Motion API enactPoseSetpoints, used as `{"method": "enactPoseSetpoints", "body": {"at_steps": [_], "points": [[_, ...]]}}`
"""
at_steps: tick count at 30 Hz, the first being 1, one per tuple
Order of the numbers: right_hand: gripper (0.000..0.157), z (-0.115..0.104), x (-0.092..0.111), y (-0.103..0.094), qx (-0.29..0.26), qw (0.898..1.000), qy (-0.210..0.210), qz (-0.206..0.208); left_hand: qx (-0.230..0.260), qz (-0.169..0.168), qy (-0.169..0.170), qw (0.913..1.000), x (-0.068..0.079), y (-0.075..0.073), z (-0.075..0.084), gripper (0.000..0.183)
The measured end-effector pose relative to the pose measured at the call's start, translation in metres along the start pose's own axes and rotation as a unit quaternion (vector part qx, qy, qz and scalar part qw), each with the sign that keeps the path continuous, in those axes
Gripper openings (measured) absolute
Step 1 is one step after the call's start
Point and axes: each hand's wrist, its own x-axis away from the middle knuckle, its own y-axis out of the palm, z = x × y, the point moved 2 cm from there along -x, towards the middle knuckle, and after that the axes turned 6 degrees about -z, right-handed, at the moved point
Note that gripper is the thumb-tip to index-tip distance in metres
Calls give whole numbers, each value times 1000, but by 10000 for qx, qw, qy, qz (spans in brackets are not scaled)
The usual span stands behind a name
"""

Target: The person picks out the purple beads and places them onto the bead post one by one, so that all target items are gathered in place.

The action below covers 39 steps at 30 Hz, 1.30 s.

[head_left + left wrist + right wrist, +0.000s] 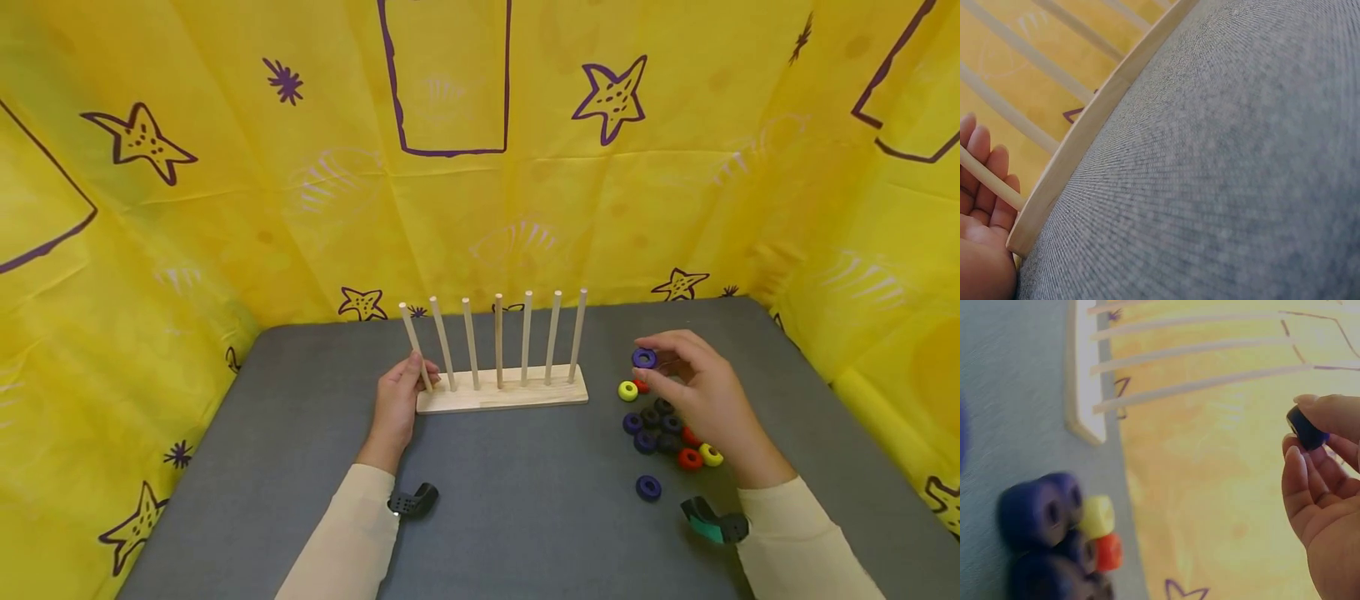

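A wooden stand (502, 397) with a row of several upright pegs rests on the table. At its left end, my left hand (399, 396) holds the outermost peg (417, 346), thumb in front and fingers behind it. The left wrist view shows those fingers (999, 169) bent around behind the peg, beside the end of the base. To the right of the stand, my right hand (701, 379) pinches a dark purple ring (643, 358) between thumb and fingertips, raised above the loose rings. In the right wrist view this ring (1307, 428) is seen from its side.
Several loose rings lie on the grey table (517, 500) beneath my right hand: purple, black, red (690, 458) and yellow (628, 391). One purple ring (648, 488) lies apart, nearer to me. A yellow patterned cloth (480, 217) hangs behind and beside the table.
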Motion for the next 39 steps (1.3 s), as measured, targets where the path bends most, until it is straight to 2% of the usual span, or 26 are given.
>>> {"method": "enactPoseSetpoints", "body": {"at_steps": [6, 14, 20, 39], "points": [[42, -19, -16, -3, -209, 9991, -344, 126, -26, 10, -12, 10000, 0, 0, -2, 53], [42, -40, -36, -6, -216, 9964, -782, 243, 14, 34, 12, 10000, 0, -1, -2, 52], [40, -51, -51, -4, -229, 9949, -954, 238, 27, -17, 34, 10000, 0, 0, -2, 52], [32, -50, -82, 10, -499, 9978, -435, -37, -57, -8, 36, 10000, 0, 1, 0, 53]]}}
